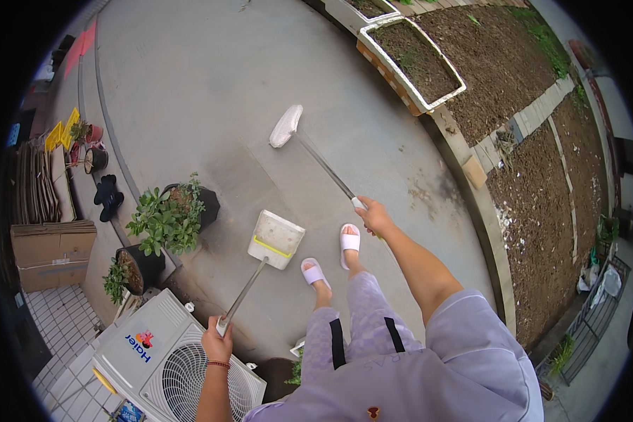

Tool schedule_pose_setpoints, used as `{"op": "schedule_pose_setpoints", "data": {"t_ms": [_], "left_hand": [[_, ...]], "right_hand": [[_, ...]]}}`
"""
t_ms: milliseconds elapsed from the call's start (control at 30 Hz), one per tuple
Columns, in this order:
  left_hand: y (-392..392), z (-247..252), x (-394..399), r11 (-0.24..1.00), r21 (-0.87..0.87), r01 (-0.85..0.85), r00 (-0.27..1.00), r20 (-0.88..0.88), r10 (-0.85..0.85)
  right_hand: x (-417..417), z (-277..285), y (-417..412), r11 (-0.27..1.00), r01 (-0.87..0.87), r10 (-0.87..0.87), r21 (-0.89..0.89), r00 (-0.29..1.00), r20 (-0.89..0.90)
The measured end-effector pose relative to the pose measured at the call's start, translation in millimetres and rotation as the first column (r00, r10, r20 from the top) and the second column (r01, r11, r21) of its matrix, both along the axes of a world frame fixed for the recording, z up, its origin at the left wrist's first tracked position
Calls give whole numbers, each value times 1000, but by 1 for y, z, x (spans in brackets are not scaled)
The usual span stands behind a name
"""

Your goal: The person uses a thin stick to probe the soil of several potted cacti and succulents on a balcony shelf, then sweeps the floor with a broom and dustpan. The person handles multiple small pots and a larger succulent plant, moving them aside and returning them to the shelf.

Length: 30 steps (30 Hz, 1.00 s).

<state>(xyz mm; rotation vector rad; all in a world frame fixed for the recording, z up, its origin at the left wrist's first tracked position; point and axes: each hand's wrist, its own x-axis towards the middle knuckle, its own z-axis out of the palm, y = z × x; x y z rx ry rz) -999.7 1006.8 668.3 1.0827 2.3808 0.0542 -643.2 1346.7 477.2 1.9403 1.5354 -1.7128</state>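
Observation:
My left hand [217, 337] grips the white end of a long metal handle, which leads to a white dustpan [277, 238] with a yellow-green strip. The dustpan rests on the concrete ground, left of my slippered feet. In my right hand [375, 216] is the white grip of a second metal handle. At its far end a broom [286, 126] lies on the ground, its head pale and seemingly wrapped in a whitish cover. The broom head is beyond the dustpan, apart from it.
Potted succulents [168, 219] stand at the left, above a Haier air conditioner outdoor unit [158, 343] near my left arm. Folded cardboard [53, 256] is farther left. A low concrete kerb [475, 211] and foam planter boxes [366, 45] border soil beds at the right.

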Motion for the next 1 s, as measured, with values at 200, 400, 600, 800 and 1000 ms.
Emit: {"op": "schedule_pose_setpoints", "data": {"t_ms": [200, 400, 600, 800, 1000], "left_hand": [[-3, -2, -9, 1000, 21, 18, 1000, -7, -17], [-3, -5, -20, 997, 77, 8, 998, 67, -13], [-7, -5, -21, 998, 67, -6, 995, 102, -1], [-3, -7, -15, 998, 61, 4, 993, 120, -11], [3, -7, -6, 997, 75, 36, 997, 67, -41]], "right_hand": [[114, 34, -63, 893, 439, -427, -100, 896, 122], [183, 103, -123, 746, 653, -619, -131, 752, 227], [198, 178, -176, 729, 685, -667, -13, 714, 213], [233, 140, -73, 652, 757, -758, 33, 650, 57], [249, 152, -51, 457, 866, -888, -202, 459, -42]]}}
